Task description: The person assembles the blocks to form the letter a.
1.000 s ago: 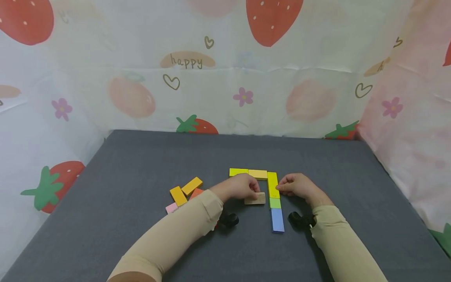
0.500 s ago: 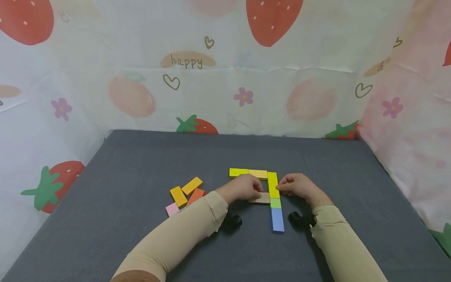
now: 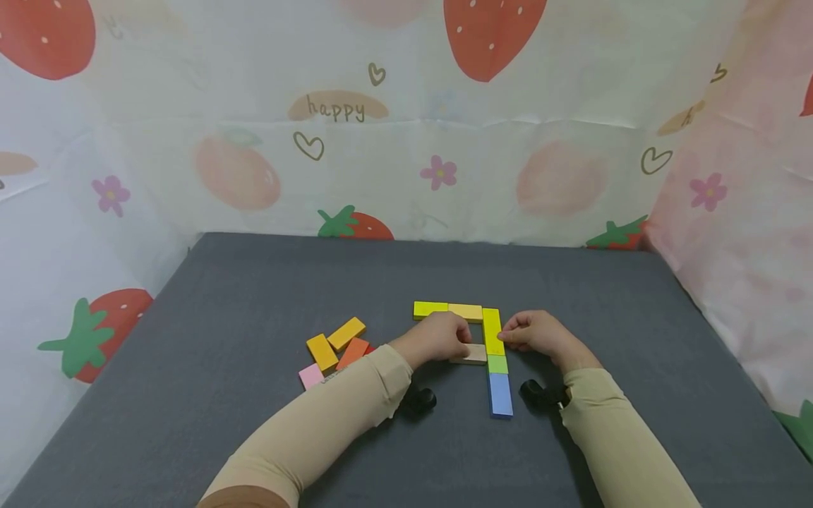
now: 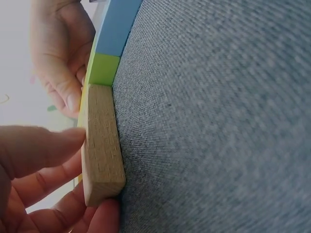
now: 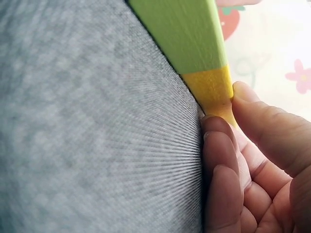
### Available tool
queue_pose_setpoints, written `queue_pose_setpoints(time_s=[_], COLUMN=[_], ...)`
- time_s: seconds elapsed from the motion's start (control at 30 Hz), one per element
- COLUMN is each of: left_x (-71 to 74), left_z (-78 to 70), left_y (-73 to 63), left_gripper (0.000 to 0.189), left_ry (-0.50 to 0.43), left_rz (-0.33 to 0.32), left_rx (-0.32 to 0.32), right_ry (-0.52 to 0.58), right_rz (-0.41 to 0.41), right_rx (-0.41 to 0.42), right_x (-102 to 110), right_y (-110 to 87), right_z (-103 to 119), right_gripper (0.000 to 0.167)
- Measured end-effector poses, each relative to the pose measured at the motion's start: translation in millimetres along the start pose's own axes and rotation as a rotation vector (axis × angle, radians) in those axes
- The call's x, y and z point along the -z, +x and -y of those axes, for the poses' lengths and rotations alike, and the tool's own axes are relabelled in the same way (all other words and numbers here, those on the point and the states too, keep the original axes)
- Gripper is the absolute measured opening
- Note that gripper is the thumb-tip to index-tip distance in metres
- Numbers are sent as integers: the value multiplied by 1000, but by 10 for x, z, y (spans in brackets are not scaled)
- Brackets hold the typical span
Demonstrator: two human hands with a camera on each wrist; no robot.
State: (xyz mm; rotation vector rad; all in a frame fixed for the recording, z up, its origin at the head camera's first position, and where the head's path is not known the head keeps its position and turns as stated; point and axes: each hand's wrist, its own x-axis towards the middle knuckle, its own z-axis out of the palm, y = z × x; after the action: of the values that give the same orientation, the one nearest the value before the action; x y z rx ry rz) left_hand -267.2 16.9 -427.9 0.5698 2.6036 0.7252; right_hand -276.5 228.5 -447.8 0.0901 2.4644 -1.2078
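From the head view, I see the left hand (image 3: 438, 337) pinching a plain wooden block (image 3: 473, 355), its right end against a column of yellow block (image 3: 492, 331), green block (image 3: 497, 364) and blue block (image 3: 500, 395). The right hand (image 3: 540, 337) touches the yellow block's outer side. At the left wrist, thumb and fingers grip the wooden block from opposite sides. At the right wrist, the thumb tip meets the yellow block's edge, fingers curled; whether they pinch it, I can't tell.

Right hand (image 5: 260, 172) at lower right, thumb (image 5: 262, 114) touching yellow block (image 5: 208, 87), green block (image 5: 182, 36) at top, grey bench (image 5: 92, 126) left
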Motion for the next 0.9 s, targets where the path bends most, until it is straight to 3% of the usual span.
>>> queue_pose_setpoints(time_s=[0.5, 0.9], left_x=[44, 318], left_z=[38, 305], left_y=[-27, -155], left_gripper=[8, 21], left_ry=[-30, -80], left_rz=[24, -16], left_rx=[-26, -75], right_ry=[-1, -13], right_rz=[-6, -12], right_rx=[-6, -34], right_x=[-2, -15], right_y=[1, 9], right_z=[8, 12], right_gripper=[25, 22])
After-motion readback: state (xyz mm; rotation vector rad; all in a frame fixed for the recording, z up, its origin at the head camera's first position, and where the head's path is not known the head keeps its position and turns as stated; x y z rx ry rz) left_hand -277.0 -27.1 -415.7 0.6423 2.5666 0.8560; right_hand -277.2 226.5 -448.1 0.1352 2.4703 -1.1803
